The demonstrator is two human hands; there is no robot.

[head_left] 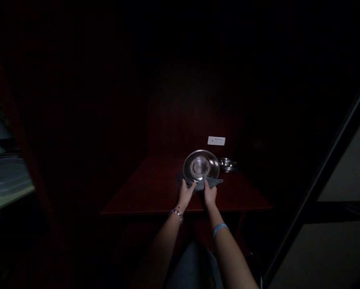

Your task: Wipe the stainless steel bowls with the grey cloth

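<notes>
A shiny metal bowl is tilted up, its round inside facing me, above the dark red table. At its lower left rim my left hand grips it, the thumb over the edge. My right hand is closed on a grey cloth, which lies against the bowl's lower rim. The fingers under the bowl and cloth are hidden. Behind and to the right, a stack of metal bowls stands on the table.
The dark red table has its front edge just before me. A white socket panel is on the back wall. On the left, a shelf carries pale dishes. A dark slanted frame runs along the right. Much of the scene is dark.
</notes>
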